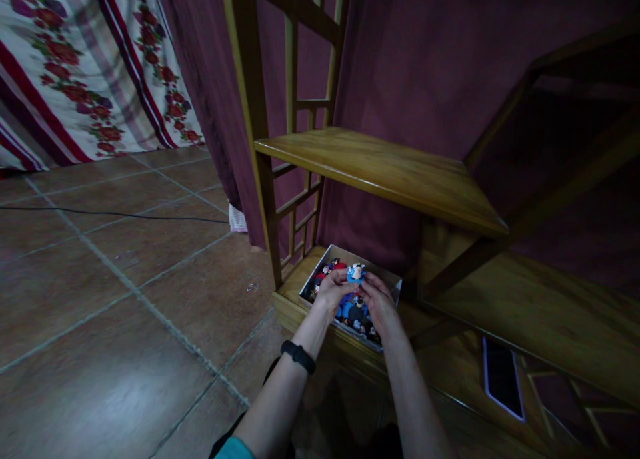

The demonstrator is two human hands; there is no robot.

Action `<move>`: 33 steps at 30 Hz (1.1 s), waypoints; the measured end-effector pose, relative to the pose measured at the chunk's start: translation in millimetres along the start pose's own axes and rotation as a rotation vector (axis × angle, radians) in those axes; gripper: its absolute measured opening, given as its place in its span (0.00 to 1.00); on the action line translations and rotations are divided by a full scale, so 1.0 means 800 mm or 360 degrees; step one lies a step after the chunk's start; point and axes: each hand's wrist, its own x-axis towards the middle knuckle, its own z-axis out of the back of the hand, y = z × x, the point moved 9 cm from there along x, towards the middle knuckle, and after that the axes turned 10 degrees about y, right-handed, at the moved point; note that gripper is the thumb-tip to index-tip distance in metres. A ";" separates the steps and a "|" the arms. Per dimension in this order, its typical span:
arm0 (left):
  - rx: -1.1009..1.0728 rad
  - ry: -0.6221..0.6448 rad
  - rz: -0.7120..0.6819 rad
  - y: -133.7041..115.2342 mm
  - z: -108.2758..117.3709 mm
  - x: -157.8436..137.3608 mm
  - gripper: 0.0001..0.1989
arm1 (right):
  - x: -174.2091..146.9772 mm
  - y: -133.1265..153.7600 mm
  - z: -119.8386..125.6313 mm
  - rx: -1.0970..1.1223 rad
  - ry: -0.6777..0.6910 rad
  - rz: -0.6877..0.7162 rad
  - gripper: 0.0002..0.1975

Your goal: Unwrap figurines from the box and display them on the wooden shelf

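Both of my hands hold one small blue-and-white figurine (357,273) above an open cardboard box. My left hand (333,290), with a black band on the wrist, pinches it from the left. From the right, the fingers of my right hand (379,300) close on the same figurine. Below them the box (393,280) sits on the bottom shelf, its pale rim facing up. Several small figurines (356,314) in red, blue and black lie jumbled inside it; my hands hide part of them.
A wooden shelf board (370,162) juts out above the box, beside a lattice side frame (260,145). On the lower wood at right lies a phone or tablet (503,377). A black cable (115,213) crosses the tiled floor (100,325). Purple cloth (410,65) hangs behind.
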 end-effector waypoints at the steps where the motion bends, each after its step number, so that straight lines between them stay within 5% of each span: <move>1: 0.0007 -0.0017 -0.0002 -0.001 0.001 0.000 0.23 | -0.001 0.000 0.000 0.0008 -0.0002 -0.0003 0.15; 16: 0.0409 -0.0227 -0.0340 -0.020 0.006 0.000 0.26 | 0.000 -0.003 -0.004 0.0039 0.0023 -0.0026 0.12; 33: 0.1618 -0.0213 -0.0797 -0.061 -0.041 -0.035 0.31 | -0.009 0.000 -0.033 -0.0185 0.0138 0.0004 0.21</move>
